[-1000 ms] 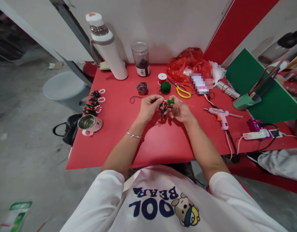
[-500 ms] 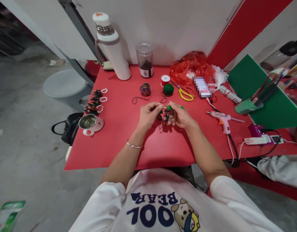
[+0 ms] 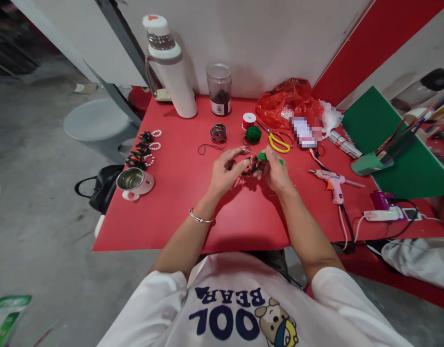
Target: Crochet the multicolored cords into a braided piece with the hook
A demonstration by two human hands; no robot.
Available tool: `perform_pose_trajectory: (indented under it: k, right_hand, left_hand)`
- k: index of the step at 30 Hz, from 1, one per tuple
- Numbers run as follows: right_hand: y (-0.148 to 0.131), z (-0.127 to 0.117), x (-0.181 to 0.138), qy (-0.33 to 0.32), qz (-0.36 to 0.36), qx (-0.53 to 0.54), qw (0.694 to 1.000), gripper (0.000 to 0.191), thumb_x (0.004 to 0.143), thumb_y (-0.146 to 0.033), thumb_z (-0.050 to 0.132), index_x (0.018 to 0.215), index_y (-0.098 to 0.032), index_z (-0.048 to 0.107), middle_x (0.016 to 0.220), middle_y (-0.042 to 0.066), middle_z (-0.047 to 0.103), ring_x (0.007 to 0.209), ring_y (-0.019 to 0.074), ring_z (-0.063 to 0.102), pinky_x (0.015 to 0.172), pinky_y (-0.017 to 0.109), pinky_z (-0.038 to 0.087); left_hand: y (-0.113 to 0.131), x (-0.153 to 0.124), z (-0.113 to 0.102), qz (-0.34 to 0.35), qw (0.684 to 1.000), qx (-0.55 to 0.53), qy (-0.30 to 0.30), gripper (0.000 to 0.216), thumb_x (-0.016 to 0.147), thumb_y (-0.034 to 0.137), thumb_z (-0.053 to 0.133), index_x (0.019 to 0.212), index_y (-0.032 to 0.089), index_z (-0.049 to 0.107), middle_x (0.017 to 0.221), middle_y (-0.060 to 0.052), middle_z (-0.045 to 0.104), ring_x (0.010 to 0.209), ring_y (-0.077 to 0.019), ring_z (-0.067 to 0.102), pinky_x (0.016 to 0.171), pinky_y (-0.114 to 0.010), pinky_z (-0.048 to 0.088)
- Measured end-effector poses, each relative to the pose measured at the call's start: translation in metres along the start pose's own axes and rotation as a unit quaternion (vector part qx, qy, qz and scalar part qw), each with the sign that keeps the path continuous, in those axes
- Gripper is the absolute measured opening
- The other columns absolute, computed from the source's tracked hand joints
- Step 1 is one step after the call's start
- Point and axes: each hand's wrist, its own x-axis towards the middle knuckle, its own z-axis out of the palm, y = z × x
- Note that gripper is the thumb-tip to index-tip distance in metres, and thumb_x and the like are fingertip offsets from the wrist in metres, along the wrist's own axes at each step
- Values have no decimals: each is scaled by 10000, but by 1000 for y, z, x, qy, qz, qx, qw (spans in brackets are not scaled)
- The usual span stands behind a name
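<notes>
My left hand (image 3: pixel 223 172) is closed on a small crocheted piece (image 3: pixel 252 166) of multicoloured yarn, thumb against its edge. In my right hand (image 3: pixel 277 174) is a crochet hook (image 3: pixel 262 156) with a green handle. Its thin metal shaft points left over the yarn piece, towards my left fingers. Fingers partly cover the piece, so I cannot tell how the hook sits in its loops. Beyond the hands are a multicoloured yarn ball (image 3: pixel 218 133) with a loose strand and a green yarn ball (image 3: pixel 253 135).
Yellow-handled scissors (image 3: pixel 279 143), a red thread spool (image 3: pixel 249 120) and a phone (image 3: pixel 304 132) are behind. A pink glue gun (image 3: pixel 333 183) lies right. Left are a metal cup (image 3: pixel 142 183) and several yarn pieces with bead rings (image 3: pixel 155 146). A white flask (image 3: pixel 176 82) stands at the back.
My hands have moved slightly apart. The hook has tilted, its handle end lower at the right, and my left fingers have loosened from near its tip. The yarn piece has turned between them.
</notes>
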Motion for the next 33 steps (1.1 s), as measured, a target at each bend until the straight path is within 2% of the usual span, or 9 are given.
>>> perform_pose_trajectory:
  k: [3,6,11,15,22,24,29,33]
  right_hand:
    - [5,4,0,-13,-16,43,999,698,776,-961,553,835,-266,519,636,-33,609,477,132,577,418,269,400]
    - [6,4,-1,-29,-24,71,997,673,771,-929,614,833,-265,527,611,-48,600,460,131,587,407,260,399]
    - [1,-4,-4,-45,-32,51,997,616,806,-882,631,863,-272,567,628,-44,608,468,136,572,428,275,422]
    - [1,-10,-4,-49,-38,37,997,562,844,-828,633,848,-268,582,616,-41,580,474,136,570,453,281,443]
    - [-3,-13,-2,-69,-22,47,996,523,782,-757,735,808,-249,611,581,-41,621,437,135,578,414,262,455]
    - [-4,-13,-3,-65,-15,44,997,534,773,-762,738,798,-245,609,586,-42,625,423,129,583,384,251,432]
    - [-5,-15,-4,-69,1,42,997,572,771,-783,747,815,-233,597,637,-36,662,391,94,571,310,212,282]
    - [-5,-15,-5,-94,16,41,995,607,761,-811,748,773,-222,603,599,-43,651,370,93,578,302,208,301]
  left_hand:
    - [-5,-1,8,-41,991,-128,-5,567,673,471,969,1167,254,794,1108,-81,774,932,-194,712,794,-317,599]
    - [-8,-1,9,-63,984,-169,4,586,621,438,1006,1140,258,803,976,-47,765,851,-164,703,773,-299,602]
    - [-6,0,1,-78,985,-151,7,530,630,372,1001,1121,268,827,842,-3,727,735,-120,661,708,-259,569]
    - [-3,0,-2,-75,986,-147,0,482,655,378,985,1103,280,838,852,-6,749,753,-124,671,721,-263,573]
    - [2,0,-5,-73,987,-143,1,449,643,312,982,1068,250,851,876,-29,748,765,-125,680,690,-243,564]
    - [4,0,-5,-76,987,-138,-2,434,652,306,971,1065,244,850,863,-27,735,759,-127,675,695,-251,568]
    - [6,-1,-4,-72,991,-111,-6,396,678,235,920,1068,235,851,841,-21,709,724,-118,636,664,-247,544]
    - [7,-2,-1,-59,997,-58,13,364,716,145,828,1073,211,853,802,-20,702,665,-102,578,599,-231,486]
